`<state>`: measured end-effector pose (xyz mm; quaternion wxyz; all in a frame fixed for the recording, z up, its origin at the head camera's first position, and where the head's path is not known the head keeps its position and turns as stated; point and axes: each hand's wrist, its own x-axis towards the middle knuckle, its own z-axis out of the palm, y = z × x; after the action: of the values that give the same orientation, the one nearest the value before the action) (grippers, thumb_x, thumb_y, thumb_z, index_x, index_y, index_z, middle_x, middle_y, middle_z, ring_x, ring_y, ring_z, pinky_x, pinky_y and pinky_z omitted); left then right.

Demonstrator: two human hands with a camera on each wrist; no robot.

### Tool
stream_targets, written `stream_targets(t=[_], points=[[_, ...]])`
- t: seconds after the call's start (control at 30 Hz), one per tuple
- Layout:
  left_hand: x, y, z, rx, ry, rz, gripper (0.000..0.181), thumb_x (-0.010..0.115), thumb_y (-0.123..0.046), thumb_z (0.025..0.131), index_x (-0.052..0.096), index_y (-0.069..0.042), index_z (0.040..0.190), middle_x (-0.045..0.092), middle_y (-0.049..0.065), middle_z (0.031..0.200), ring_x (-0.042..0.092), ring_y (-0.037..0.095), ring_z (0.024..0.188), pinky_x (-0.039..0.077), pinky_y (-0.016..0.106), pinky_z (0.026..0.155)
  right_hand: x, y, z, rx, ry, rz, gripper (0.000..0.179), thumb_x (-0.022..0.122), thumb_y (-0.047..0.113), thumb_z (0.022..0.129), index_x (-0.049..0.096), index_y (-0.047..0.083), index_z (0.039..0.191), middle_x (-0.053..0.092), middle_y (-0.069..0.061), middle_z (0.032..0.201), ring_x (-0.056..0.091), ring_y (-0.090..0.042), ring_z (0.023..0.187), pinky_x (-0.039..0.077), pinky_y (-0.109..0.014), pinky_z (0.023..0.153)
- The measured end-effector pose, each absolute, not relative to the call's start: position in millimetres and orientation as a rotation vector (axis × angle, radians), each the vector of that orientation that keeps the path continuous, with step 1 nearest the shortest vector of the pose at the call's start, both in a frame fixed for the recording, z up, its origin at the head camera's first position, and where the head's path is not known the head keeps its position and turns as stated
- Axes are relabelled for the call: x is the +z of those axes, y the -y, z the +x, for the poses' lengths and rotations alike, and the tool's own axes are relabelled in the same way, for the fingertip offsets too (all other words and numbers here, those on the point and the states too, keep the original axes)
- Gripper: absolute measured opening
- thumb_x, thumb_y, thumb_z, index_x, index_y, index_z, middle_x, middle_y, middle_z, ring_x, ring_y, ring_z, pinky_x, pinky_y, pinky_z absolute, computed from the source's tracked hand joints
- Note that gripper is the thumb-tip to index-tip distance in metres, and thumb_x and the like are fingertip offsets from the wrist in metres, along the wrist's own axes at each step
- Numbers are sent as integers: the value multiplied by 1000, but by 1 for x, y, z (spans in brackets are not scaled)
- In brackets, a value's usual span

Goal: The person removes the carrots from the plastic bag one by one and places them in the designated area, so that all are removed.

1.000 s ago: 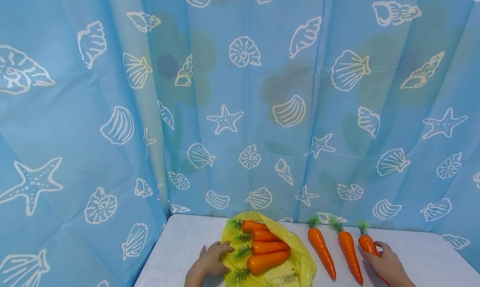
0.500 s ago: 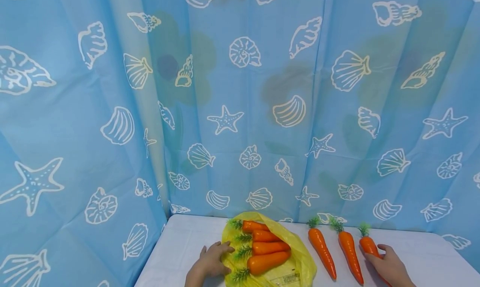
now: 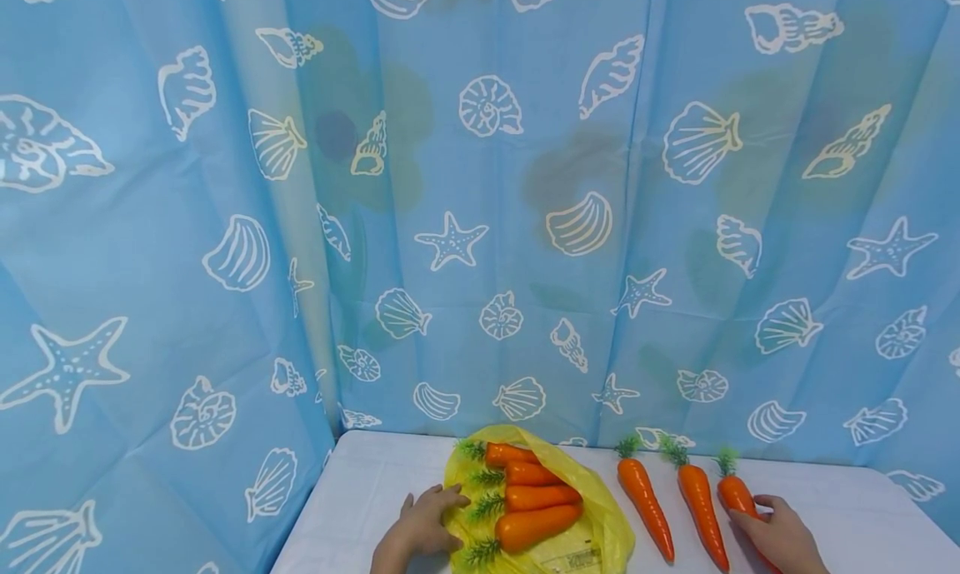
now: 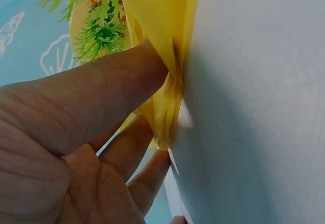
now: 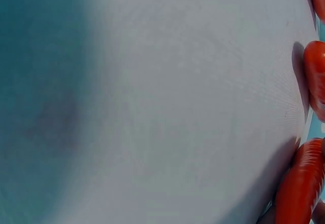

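In the head view, the worktop (image 3: 375,474) lies at 6 o'clock, with a blue shell-print curtain (image 3: 450,132) rising behind it towards 12 and along its 9 o'clock side. The yellow bag (image 3: 613,532) lies on the worktop, its mouth facing 9 o'clock. Four carrots (image 3: 538,527) are stacked in a column in the bag, green tops (image 3: 482,551) towards 9 and roots towards 3; a fold of the bag covers the ends of the upper ones. A small printed patch (image 3: 579,561) shows on the bag at 6 o'clock from them.

The left hand (image 3: 423,520) is at the bag's 9 o'clock edge. The left wrist view shows its thumb and fingers (image 4: 129,145) narrowed on the gathered yellow film, pinching it just beside the green tops.

At 3 o'clock from the bag, three loose carrots lie side by side and apart, tops towards 11 or 12, tips towards 5: the first carrot (image 3: 647,507) beside the bag, then the second carrot (image 3: 701,511), then the third carrot (image 3: 737,495). The right hand (image 3: 778,532) comes from 4 o'clock, its fingers curled round the third carrot and gripping it.
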<state>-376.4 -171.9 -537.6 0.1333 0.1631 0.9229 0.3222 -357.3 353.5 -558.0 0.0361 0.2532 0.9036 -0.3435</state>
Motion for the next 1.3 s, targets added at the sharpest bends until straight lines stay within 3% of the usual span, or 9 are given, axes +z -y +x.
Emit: stream_targets(t=[0.43,0.73,1.03,1.3], points=[[-535,171,-376,947,-2651,450,46,80,-11,79,68,-16,123,50,15,148,32,50,141,6,79,110,-556,-354,-355,-1058,-2775,767,90,74,41,84,29,-20,133,48,-42,119,55,-41,94,54,-56,93],[-534,170,-375,939,-2656,451,46,80,-11,78,68,-15,122,50,16,148,32,51,140,6,79,109,-546,-365,-357,-1097,-2775,771,88,75,38,84,28,-15,137,47,-41,119,59,-37,88,61,-46,77],[-535,171,-374,942,-2653,472,45,79,-10,79,68,-14,123,50,17,147,33,51,140,7,80,109,-525,-371,-357,-1102,-2780,658,96,72,46,85,24,-15,141,40,-44,128,54,-48,102,56,-57,86],[-547,175,-383,986,-2634,454,48,82,-18,77,68,-20,122,51,12,149,32,48,142,5,79,110,-504,-363,-355,-1080,-2894,502,100,73,52,83,26,-14,142,40,-44,130,52,-53,106,57,-57,83]])
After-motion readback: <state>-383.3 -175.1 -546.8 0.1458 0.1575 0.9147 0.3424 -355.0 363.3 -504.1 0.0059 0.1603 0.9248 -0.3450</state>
